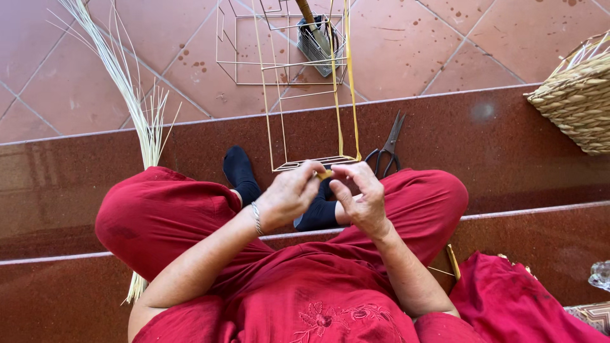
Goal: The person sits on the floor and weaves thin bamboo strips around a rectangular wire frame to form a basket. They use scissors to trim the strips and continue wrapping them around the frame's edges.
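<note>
I sit cross-legged in red clothes with dark socks on a dark red stone step. A thin wire box frame [279, 70] stands up from my lap towards the tiled floor. My left hand [289, 194] and my right hand [362, 194] meet at the frame's near corner. Both pinch a flat yellow strip [349, 76] that runs upward along the frame. The fingertips hide the strip's end.
A bundle of pale reeds [136, 101] lies at my left across the step and tiles. Black scissors [387, 149] rest on the step beside my right knee. A woven basket [581, 98] stands at the right edge. A small wire holder [318, 41] with a stick stands on the tiles.
</note>
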